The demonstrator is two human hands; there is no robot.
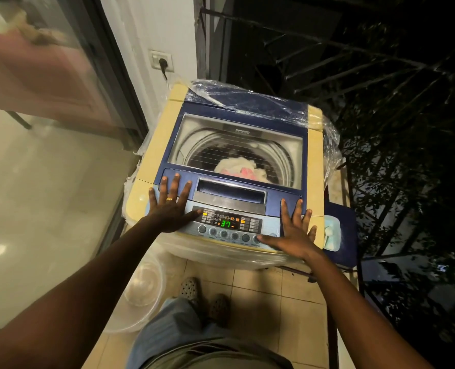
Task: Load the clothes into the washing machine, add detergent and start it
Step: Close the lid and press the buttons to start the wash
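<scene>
I'm looking down at the washing machine (237, 171) — lid (234, 145) shut, clothes (241, 170) visible through the glass as a white and pink heap low in the drum. My left hand (169, 206) lies flat on the lid's front left corner, fingers spread wide, gripping nothing. My right hand (291, 229) lies flat on the right end of the control panel (230, 226), fingers also splayed, thumb at the rightmost buttons. The display (226, 223) reads 37 in green, so I judge it powered on, maybe already set. Handling guess: the clothes are soft and light and need no more touching; lid and panel are rigid plastic — buttons take a light fingertip press. Clear plastic film (247, 98) covers the back, likely slippery. Detergent I can't confirm.
</scene>
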